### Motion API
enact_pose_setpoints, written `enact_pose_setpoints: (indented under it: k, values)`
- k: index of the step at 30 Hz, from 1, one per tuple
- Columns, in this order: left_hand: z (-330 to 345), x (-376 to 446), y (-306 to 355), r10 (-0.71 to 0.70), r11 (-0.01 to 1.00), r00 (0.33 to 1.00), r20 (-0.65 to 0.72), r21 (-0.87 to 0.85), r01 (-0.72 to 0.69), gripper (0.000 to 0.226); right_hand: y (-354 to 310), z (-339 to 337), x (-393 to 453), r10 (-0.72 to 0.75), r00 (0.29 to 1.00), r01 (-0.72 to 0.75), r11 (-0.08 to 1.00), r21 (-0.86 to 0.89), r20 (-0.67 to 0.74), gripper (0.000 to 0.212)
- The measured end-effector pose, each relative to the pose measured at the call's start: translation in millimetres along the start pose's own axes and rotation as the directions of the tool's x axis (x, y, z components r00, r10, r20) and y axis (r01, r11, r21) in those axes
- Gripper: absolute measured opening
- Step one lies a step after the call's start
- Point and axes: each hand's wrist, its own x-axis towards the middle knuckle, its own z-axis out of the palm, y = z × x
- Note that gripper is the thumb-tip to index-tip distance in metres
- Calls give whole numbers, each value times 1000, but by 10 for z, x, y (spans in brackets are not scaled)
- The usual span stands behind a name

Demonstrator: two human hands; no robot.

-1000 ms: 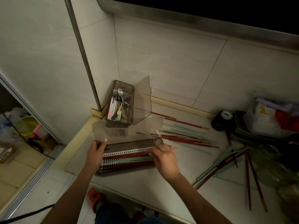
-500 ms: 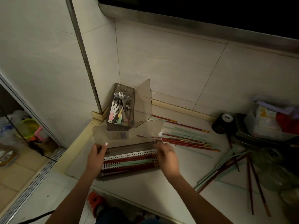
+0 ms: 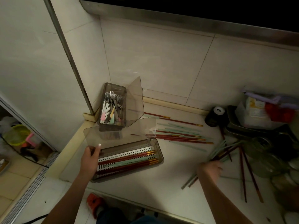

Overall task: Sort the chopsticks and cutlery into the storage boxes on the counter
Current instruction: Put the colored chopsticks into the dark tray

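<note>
While the left hand (image 3: 90, 159) grips the left end of the chopstick box (image 3: 159, 159) near the bench's (image 3: 161, 191) front edge, the blurred right hand (image 3: 210, 169) grasps a chopstick bundle (image 3: 223, 152) toward the right. Loose chopsticks (image 3: 181, 135) lie mid-bench; the cutlery box (image 3: 113, 107) sits in the back-left corner.

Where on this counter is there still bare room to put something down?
The widest bare patch of counter lies along the near edge, between the chopstick box and the right hand. A smaller strip runs behind the loose chopsticks, by the wall. The right end is crowded with a chopstick bundle, tray and dishes.
</note>
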Motion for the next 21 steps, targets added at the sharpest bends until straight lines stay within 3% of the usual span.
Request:
enact_pose_setpoints:
  k: [2,7,10,12,14,17,19,21]
  values:
    - [-1,6,-11,-1,1000,1000,8,8,1,38,-66,23,-17,-14,999,13,999,31,35,67]
    - [-13,-6,-4,6,1000,1000,17,21,-6,38,-188,23,-4,-54,995,43,991,130,82,52]
    - [-12,-14,10,17,1000,1000,19,24,-17,39,-182,87,93,-110,982,64,961,269,157,29]
    - [-14,-10,5,21,999,1000,17,26,-22,39,-164,104,108,-219,958,163,949,271,188,20]
    - [-13,-10,5,17,1000,1000,18,23,-17,38,-156,89,96,-392,892,368,919,142,227,19]
    - [-10,-19,16,7,1000,1000,18,11,-7,38,-158,73,97,-588,727,647,759,-69,355,17]
    - [-6,-31,32,1,1000,1000,11,-3,-1,38,-214,48,61,-630,657,733,662,-157,414,13]
    - [-3,-37,33,-5,1000,1000,3,-11,5,37,-256,54,65,-644,630,767,604,-217,433,17]
